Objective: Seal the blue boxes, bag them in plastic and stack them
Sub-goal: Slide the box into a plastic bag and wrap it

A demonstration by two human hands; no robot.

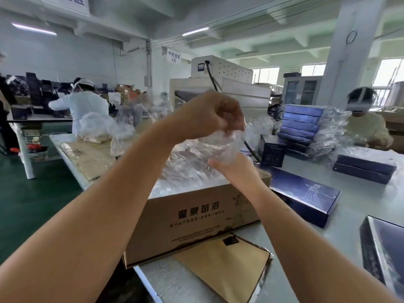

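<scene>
Bagging step: pinching a clear crinkled plastic bag in curled left grip, steadying its bottom with half-curled right grip; next, likely opening it for the flat dark-blue box right of both.

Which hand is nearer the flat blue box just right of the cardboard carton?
Right. The right hand sits low, just left of the blue box, holding the plastic bag from beneath; the left hand is raised higher, farther off, gripping the bag's top.

Table gap between carton, blue box
</scene>
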